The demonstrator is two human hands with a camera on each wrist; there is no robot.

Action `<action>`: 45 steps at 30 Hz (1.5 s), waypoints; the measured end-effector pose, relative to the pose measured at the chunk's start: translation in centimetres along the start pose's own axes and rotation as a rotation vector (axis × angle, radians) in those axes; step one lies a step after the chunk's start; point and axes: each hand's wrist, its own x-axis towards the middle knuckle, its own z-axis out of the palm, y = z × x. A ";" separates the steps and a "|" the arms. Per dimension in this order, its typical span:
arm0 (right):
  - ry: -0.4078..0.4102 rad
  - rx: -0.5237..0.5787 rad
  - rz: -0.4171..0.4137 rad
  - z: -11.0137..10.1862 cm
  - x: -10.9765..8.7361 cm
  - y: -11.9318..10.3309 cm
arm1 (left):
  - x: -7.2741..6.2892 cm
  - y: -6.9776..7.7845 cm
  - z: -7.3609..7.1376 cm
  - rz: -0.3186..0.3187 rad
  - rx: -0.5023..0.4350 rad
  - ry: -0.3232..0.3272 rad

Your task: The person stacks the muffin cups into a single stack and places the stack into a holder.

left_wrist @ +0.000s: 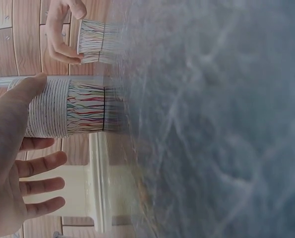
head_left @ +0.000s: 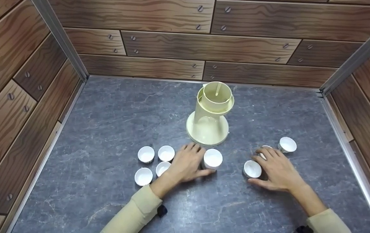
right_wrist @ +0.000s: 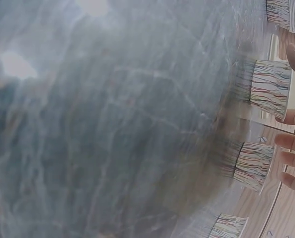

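My left hand (head_left: pixel 186 163) holds a stack of paper cups (head_left: pixel 212 158) between thumb and forefinger, its other fingers spread loosely. Ridged white rims and a cup side (left_wrist: pixel 85 106) with thin coloured wavy lines show in the left wrist view. Over to the right, my right hand (head_left: pixel 277 170) has thumb and forefinger around a single paper cup (head_left: pixel 252 169), at its rim. Behind this cup a second paper cup (head_left: pixel 265 150) is partly hidden under the right fingers. A third paper cup (head_left: pixel 287 144) stands upright farther right, beyond the hand.
Several paper cups (head_left: pixel 146 154) stand upright in a loose group left of the left hand, one partly covered by it. A cream-coloured stand (head_left: pixel 207 129) with a round base and open cylindrical top rises behind the stack. Wood-patterned walls (head_left: pixel 165 45) enclose the grey tabletop (head_left: pixel 117 116).
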 end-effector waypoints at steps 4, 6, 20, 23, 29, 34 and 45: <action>-0.001 0.003 0.004 0.1 -0.1 0.1 | 0.0 0.0 0.1 -0.003 -0.001 0.003; 0.006 0.004 0.001 0.2 -0.1 0.2 | 0.0 0.0 0.1 0.000 0.003 0.010; 0.041 0.009 -0.017 0.6 -0.2 0.4 | 0.0 0.0 0.2 -0.002 0.021 0.008; 0.046 0.011 -0.017 0.7 -0.2 0.4 | 0.0 0.0 0.1 -0.002 0.018 0.005; 0.041 0.016 -0.013 0.7 -0.2 0.3 | 0.0 0.0 0.1 0.000 0.020 0.002; 0.041 0.017 -0.011 0.6 -0.2 0.3 | 0.0 0.0 0.1 0.001 0.022 -0.007; 0.065 0.021 -0.016 0.7 -0.1 0.2 | 0.1 0.0 0.1 -0.002 -0.001 -0.008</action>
